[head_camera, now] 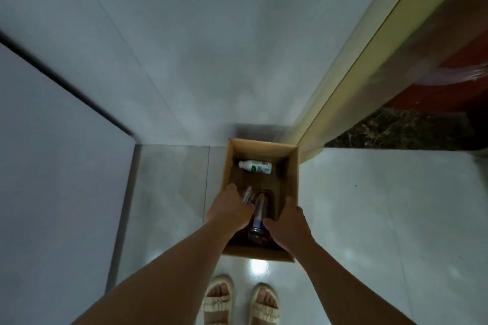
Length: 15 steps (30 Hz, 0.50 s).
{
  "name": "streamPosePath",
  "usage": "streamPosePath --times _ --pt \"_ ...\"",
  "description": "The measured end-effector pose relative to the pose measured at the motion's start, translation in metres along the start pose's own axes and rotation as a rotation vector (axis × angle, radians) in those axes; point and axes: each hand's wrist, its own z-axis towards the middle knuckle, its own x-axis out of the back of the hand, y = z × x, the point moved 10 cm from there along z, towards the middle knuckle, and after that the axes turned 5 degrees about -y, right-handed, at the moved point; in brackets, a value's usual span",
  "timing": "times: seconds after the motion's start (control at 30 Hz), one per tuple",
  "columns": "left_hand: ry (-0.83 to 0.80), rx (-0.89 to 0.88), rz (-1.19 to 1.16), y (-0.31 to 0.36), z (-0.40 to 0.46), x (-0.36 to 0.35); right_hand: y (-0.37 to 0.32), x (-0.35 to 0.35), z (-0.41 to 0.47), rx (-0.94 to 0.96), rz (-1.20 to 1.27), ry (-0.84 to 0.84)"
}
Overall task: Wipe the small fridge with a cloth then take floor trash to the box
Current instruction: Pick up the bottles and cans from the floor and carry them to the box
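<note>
An open cardboard box (291, 179) stands on the floor against the wall. A white bottle with a green label (255, 166) lies at its far end. Both my hands hover over the near half of the box. My left hand (232, 210) holds a clear plastic bottle (247, 193) in curled fingers. A second bottle with a blue label (259, 212) points away from me between my hands. The thumb of my right hand (289, 224) touches this bottle, but whether the hand grips it is hidden.
Pale glossy floor tiles (383, 206) surround the box. A grey wall rises behind it, and a yellowish door frame (343, 82) stands at the right. A white panel (52, 153) stands at the left. My sandalled feet (241, 301) are just short of the box.
</note>
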Motion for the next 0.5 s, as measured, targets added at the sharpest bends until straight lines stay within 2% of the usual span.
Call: streamPosePath --times 0.23,0.5 --pt "0.033 -0.111 -0.063 0.023 -0.118 0.091 -0.056 0.071 -0.135 0.078 0.010 0.095" --pt "0.050 -0.205 -0.098 0.038 -0.238 0.145 -0.078 0.117 -0.246 0.156 0.046 0.158"
